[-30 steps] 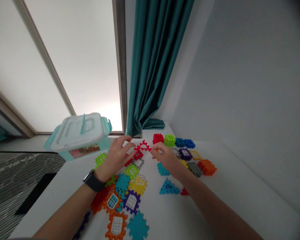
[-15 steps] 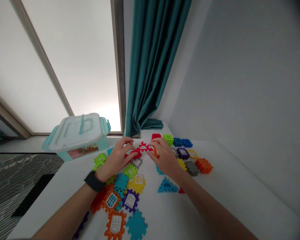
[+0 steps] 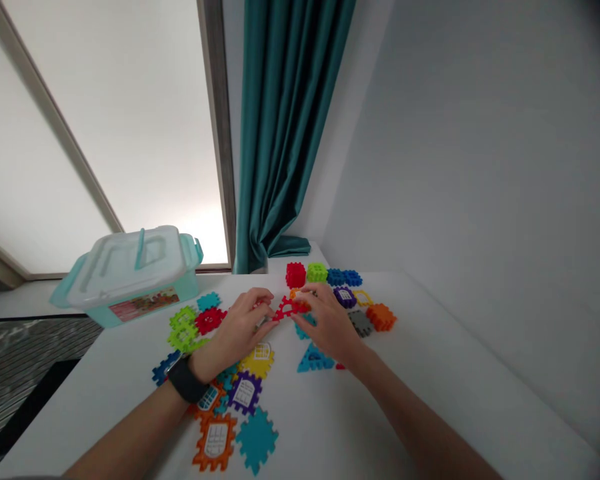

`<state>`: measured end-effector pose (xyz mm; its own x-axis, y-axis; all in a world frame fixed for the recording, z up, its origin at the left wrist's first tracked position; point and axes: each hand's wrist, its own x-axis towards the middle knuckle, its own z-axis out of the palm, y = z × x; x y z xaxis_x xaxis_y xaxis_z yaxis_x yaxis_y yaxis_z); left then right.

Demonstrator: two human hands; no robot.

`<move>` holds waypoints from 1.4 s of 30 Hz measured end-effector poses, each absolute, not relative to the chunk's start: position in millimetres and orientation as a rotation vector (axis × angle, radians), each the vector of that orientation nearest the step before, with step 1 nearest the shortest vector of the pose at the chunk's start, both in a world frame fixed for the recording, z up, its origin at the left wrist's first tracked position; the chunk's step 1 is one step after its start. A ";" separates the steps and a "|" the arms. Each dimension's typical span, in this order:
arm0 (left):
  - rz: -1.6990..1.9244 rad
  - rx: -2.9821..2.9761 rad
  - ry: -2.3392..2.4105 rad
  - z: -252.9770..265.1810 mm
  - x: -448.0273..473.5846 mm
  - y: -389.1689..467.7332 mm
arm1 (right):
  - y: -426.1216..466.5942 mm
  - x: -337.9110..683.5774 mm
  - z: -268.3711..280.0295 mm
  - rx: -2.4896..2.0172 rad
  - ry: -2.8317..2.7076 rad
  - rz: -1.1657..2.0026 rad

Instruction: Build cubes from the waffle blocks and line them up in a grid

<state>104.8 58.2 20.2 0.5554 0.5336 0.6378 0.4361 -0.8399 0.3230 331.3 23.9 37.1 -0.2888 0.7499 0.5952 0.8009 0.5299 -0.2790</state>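
Observation:
A small red toothed building piece with an open arch (image 3: 285, 307) spans the gap between my two hands, a little above the white table. My left hand (image 3: 240, 328), a dark watch on its wrist, pinches the left end of the piece with thumb and fingertips. At the right end, the fingers of my right hand (image 3: 329, 325) are closed on the same piece. Just behind them sits a red cube (image 3: 295, 275). A blue triangular piece (image 3: 315, 359) lies below my right hand. Beside my left hand is a red toothed tile (image 3: 209, 321).
Orange (image 3: 215, 441), teal (image 3: 257, 440), purple (image 3: 245, 392) and yellow (image 3: 258, 360) tiles lie near the front. A lime cube (image 3: 317, 272), blue pieces (image 3: 344, 277) and an orange block (image 3: 381, 317) are at back right. A lidded turquoise box (image 3: 135, 273) stands back left.
The camera view has turned slightly right, so the scene shifts left. Both hands have come a little nearer with the red piece, uncovering the red cube and the red tile more.

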 end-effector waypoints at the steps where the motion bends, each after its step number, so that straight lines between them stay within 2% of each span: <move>1: 1.146 2.663 0.833 19.5 107.5 55.1 | 19.6 333.6 36.4 -1.258 -2.076 -0.095; 7: 1.108 2.667 0.797 17.2 124.0 36.1 | -7.6 349.4 28.7 -1.340 -2.021 -0.096; 16: 0.674 2.814 0.833 1.7 128.8 29.4 | -49.1 399.0 1.6 -1.469 -1.889 -0.042; 28: 0.656 2.790 0.864 -7.1 130.3 33.9 | -68.6 426.7 -39.4 -1.670 -1.867 0.139; 42: 0.612 2.772 0.873 -6.4 129.0 33.5 | -66.8 428.2 -44.0 -1.711 -1.861 0.116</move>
